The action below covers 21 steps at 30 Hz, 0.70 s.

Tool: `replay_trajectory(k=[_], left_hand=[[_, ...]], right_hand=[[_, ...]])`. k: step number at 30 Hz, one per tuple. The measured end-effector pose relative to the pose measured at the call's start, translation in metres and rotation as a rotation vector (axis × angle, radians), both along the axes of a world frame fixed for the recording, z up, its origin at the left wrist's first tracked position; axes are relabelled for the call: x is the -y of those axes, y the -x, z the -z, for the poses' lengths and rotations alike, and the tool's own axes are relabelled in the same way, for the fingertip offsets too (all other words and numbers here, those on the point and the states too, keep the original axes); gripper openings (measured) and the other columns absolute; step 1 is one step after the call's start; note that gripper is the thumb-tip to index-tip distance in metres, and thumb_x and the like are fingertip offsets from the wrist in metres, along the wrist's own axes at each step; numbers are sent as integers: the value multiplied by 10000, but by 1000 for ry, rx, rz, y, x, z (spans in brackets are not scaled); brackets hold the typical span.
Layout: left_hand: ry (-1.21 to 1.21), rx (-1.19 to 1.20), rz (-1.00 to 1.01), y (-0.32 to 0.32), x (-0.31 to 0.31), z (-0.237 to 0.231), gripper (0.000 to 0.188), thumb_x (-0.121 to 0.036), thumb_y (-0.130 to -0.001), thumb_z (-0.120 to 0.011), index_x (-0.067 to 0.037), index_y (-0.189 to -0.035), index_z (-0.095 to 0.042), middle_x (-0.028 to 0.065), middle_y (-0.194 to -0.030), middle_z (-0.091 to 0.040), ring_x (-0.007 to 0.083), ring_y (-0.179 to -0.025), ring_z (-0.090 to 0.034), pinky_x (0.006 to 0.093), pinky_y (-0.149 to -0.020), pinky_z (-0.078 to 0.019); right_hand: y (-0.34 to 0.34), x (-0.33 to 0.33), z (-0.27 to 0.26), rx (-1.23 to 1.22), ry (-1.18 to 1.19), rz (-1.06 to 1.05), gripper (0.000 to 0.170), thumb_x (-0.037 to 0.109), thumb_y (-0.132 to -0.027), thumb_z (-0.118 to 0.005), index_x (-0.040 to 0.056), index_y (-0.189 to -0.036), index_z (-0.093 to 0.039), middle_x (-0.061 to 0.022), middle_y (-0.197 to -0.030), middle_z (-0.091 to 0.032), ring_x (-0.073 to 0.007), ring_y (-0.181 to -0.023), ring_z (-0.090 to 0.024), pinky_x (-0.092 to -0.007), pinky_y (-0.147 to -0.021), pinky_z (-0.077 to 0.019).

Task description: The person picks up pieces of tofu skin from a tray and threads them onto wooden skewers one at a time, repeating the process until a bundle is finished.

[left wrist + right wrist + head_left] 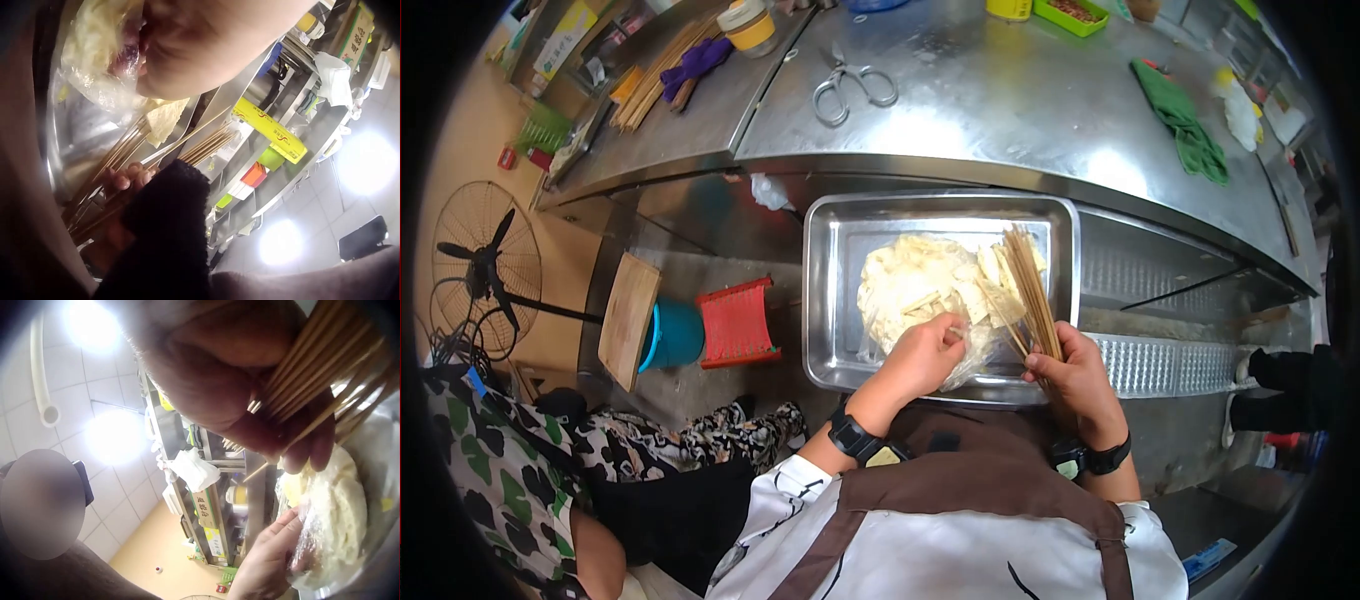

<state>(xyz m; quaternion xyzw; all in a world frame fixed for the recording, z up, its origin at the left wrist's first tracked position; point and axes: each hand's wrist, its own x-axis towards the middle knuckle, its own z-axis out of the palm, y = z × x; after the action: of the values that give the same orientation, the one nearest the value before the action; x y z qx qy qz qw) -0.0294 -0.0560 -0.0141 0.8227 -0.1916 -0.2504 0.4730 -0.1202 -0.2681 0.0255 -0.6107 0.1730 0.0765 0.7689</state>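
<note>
A steel tray (825, 350) holds a heap of pale yellow folded pieces that look like tofu skin (910, 275), in and around a clear plastic bag (970, 370). At the heap's near side, my left hand (915, 360) pinches the bag's film with thumb and fingers; in the right wrist view the film covers some of its fingertips. My right hand (1085, 375) grips a thick bundle of thin wooden skewers (1030, 285) over the tray's right side. One skewer slants apart from the bundle, beside a pale flat piece (167, 122) in the left wrist view.
Beyond the tray runs a steel counter (1000, 110) with scissors (850, 88) and a green cloth (1180, 120). To the left stand a red stool (737, 322), a blue bucket (675, 335) and a fan (485, 260). Another person in patterned clothes (500, 450) is close at the left.
</note>
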Motion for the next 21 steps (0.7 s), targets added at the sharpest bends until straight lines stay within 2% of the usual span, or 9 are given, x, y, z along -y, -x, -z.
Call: replay_trajectory(k=[3, 6, 7, 8, 10, 12, 15, 19, 21], left_hand=[[-31, 60, -10, 3, 3, -6, 284, -193, -864, -662, -8, -1069, -599, 102, -788, -642, 150, -659, -599, 302, -580, -477], [-97, 139, 74, -1, 3, 1, 239, -202, -822, -712, -32, -813, -544, 47, -649, -525, 138, -612, -491, 302, -573, -443], [-83, 145, 68, -2, 6, 0, 223, -190, -796, -721, -37, -795, -558, 95, -664, -579, 220, -607, -564, 336, -589, -472], [-38, 121, 62, -3, 7, 11, 219, -145, -762, -741, -26, -767, -556, 88, -650, -582, 193, -593, -566, 321, -576, -471], [-56, 130, 42, -7, 7, 22, 225, -111, -719, -750, -21, -730, -544, 71, -629, -586, 141, -593, -565, 295, -566, -471], [-93, 91, 89, -11, 10, 17, 177, -44, -755, -708, -13, -804, -540, 53, -697, -599, 118, -636, -583, 259, -591, -489], [-48, 149, 97, -1, 16, 3, 85, -92, -804, -659, -36, -833, -603, 74, -694, -610, 151, -600, -560, 287, -555, -463], [-29, 53, 45, -5, 15, 7, 138, -81, -767, -674, -24, -773, -549, 48, -661, -536, 148, -606, -482, 295, -578, -430], [-21, 177, 60, -7, 11, 13, 137, -78, -769, -671, -24, -764, -546, 42, -669, -522, 138, -625, -470, 287, -593, -424]], right_hand=[[4, 3, 9, 31, -24, 10, 149, -3, -831, -657, 6, -940, -555, -24, -795, -577, -112, -697, -592, -258, -636, -512], [6, 5, 44, 49, 56, 1, 214, 65, -842, -681, 23, -1030, -589, -14, -796, -616, -82, -705, -594, -250, -615, -500], [3, 6, 35, 56, 163, -41, 250, 95, -855, -669, 32, -1084, -592, -22, -803, -628, -75, -693, -601, -247, -590, -496], [0, 8, 23, -39, 255, -105, 271, 95, -846, -693, 15, -1077, -578, -19, -836, -620, -86, -738, -598, -256, -661, -517], [0, 7, 17, 82, 202, -139, 213, 111, -861, -649, 18, -1040, -581, -16, -802, -608, -76, -695, -587, -237, -621, -492], [-1, 8, 19, 129, 168, -142, 164, 114, -863, -631, 17, -981, -571, -13, -787, -593, -69, -671, -570, -237, -600, -481], [2, 7, 15, 144, 123, -131, 152, 95, -854, -625, 2, -945, -546, -9, -745, -564, -69, -630, -540, -252, -577, -468], [1, 1, 9, 134, 143, -125, 148, 93, -848, -628, 6, -936, -546, -9, -730, -551, -73, -633, -534, -246, -578, -460], [-1, 1, 15, 141, 162, -128, 148, 92, -848, -627, 7, -941, -549, -11, -738, -557, -72, -638, -536, -246, -578, -460]])
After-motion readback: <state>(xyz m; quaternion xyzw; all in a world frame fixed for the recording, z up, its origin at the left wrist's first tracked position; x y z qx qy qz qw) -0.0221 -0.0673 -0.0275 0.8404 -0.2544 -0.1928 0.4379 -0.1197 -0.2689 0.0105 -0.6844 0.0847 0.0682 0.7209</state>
